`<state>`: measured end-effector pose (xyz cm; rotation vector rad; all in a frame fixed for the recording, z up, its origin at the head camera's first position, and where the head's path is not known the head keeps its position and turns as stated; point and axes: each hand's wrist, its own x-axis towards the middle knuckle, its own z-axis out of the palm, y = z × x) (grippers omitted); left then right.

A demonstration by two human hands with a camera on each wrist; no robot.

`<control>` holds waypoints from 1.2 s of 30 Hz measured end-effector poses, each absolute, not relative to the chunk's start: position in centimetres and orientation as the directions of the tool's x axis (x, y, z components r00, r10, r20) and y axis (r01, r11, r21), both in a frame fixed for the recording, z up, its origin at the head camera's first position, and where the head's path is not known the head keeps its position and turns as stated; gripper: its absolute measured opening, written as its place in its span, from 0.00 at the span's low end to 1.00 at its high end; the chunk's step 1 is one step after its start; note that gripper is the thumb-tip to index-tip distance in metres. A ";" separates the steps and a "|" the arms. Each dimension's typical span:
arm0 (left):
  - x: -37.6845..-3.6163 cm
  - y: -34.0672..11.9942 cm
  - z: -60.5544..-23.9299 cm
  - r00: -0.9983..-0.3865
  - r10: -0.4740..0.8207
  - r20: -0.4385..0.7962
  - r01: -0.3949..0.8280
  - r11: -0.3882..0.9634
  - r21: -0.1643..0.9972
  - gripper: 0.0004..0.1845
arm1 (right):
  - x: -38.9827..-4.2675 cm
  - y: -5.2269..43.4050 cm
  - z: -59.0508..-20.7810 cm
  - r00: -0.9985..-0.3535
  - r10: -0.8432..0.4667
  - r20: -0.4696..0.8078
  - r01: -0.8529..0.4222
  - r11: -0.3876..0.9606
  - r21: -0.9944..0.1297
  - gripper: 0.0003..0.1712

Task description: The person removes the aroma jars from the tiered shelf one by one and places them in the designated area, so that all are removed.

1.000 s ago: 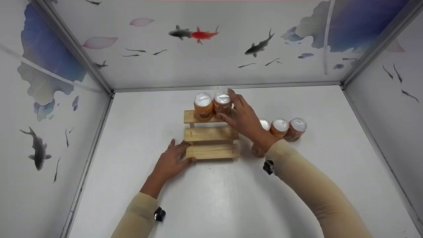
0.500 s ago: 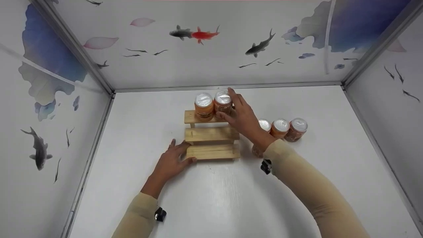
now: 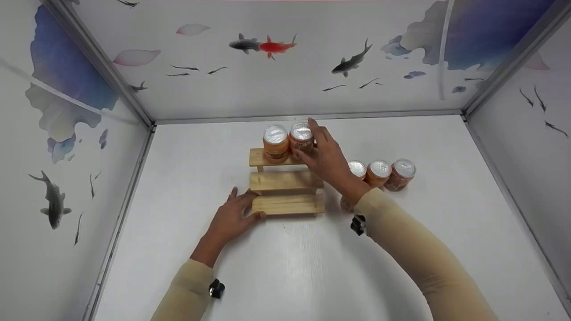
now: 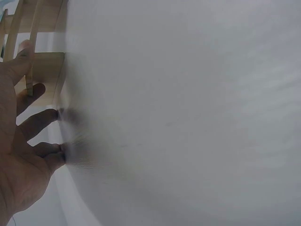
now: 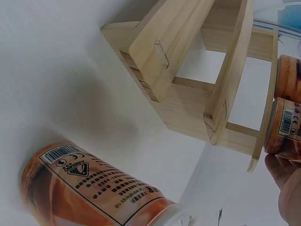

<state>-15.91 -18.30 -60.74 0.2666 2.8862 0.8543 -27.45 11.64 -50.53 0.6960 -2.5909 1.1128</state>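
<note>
A three-tier wooden rack [image 3: 285, 180] stands on the white table. On its top tier are two orange-labelled cans with silvery tops, a left can [image 3: 275, 146] and a right can [image 3: 301, 139], side by side and upright. My right hand [image 3: 328, 158] grips the right can, thumb at the front and fingers along its right side. In the right wrist view, fingertips [image 5: 277, 167] are against that can's lower edge. My left hand [image 3: 232, 218] holds the left end of the lowest tier, with the thumb in front; the left wrist view shows its other fingers spread down by the table.
Right of the rack, more cans stand in a row, with the rightmost can [image 3: 400, 174] fully visible and a middle can [image 3: 379, 171] beside it. Another can [image 5: 99, 188] is partly behind my right forearm in the head view. Printed walls [image 3: 303, 93] enclose the table [image 3: 285, 267].
Both hands keep their holds on the can and the rack. Only a slight shift of my right forearm shows.
</note>
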 end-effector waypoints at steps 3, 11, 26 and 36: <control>-15.9 -18.3 -60.8 -0.977 0.204 -0.058 0.139 0.824 0.549 0.41 | -27.4 11.7 -50.5 -0.849 -0.339 0.405 -0.526 0.617 -0.586 0.51; -15.8 -18.3 -60.6 -0.977 0.202 -0.068 0.131 0.822 0.554 0.42 | -27.4 11.8 -50.7 -0.828 -0.360 0.431 -0.556 0.635 -0.537 0.48; -15.8 -18.3 -60.5 -0.975 0.205 -0.084 0.126 0.826 0.550 0.41 | -27.2 12.4 -50.7 -0.796 -0.373 0.476 -0.594 0.628 -0.502 0.48; -15.8 -18.3 -60.5 -0.975 0.208 -0.073 0.135 0.824 0.551 0.41 | -26.9 13.5 -50.7 -0.779 -0.365 0.510 -0.618 0.587 -0.523 0.48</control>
